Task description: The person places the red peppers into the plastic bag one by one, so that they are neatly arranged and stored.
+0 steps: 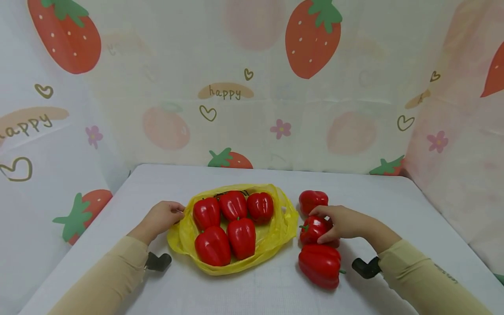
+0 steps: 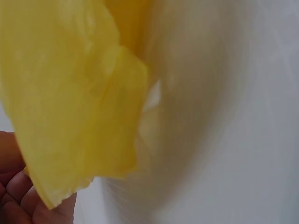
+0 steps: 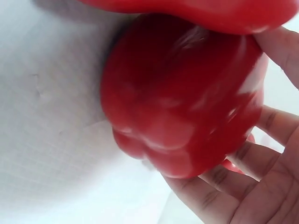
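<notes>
At the left side of a yellow plastic bag (image 1: 183, 236), my left hand (image 1: 163, 216) pinches its edge. In the left wrist view the curled fingers (image 2: 18, 191) show behind the hanging yellow film. Several red bell peppers (image 1: 212, 247) lie inside the open bag. To the right of the bag, my right hand (image 1: 348, 222) grips a red bell pepper (image 1: 312, 229) from above, thumb on the near side and fingers on the far side. The right wrist view shows that pepper's lobed bottom, with the fingers (image 3: 205, 198) spread round it.
Another red bell pepper (image 1: 313, 201) sits just behind the gripped one, and one more (image 1: 320, 266) lies in front, close against it. All are on a white-covered table (image 1: 271, 291). Strawberry-printed cloth (image 1: 256, 127) hangs behind and on both sides.
</notes>
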`<state>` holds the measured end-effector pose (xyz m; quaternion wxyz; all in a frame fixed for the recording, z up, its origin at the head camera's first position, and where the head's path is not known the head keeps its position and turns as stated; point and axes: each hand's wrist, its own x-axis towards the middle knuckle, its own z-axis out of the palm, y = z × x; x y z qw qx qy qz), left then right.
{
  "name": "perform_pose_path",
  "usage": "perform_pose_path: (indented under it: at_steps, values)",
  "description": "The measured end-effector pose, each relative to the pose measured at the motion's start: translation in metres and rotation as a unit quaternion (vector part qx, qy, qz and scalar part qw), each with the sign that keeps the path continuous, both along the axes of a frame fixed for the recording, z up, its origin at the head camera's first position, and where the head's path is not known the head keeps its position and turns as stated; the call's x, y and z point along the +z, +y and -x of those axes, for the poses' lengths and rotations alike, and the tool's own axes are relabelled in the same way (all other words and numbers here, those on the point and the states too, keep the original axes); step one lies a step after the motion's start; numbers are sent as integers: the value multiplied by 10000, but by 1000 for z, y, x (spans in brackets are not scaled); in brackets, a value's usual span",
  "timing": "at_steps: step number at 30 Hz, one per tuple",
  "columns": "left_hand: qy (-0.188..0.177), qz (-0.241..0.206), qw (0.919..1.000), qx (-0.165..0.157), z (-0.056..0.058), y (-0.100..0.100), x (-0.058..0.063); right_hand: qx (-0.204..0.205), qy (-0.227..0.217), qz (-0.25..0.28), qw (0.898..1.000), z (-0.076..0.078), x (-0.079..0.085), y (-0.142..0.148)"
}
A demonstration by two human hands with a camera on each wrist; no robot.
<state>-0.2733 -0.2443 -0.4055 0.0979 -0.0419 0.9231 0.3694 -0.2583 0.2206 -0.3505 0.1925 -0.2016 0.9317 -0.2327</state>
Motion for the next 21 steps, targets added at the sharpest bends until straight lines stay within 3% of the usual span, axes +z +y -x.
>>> perform_pose_path:
  at_steps: [11,21]
  values:
    - [14,10,10000,13,-1,1,0,-99,-191,-171,9996,-3,2,1]
    - [18,-40,10000,13,-2,1,1,9,-14,-258,9997,-3,4,4]
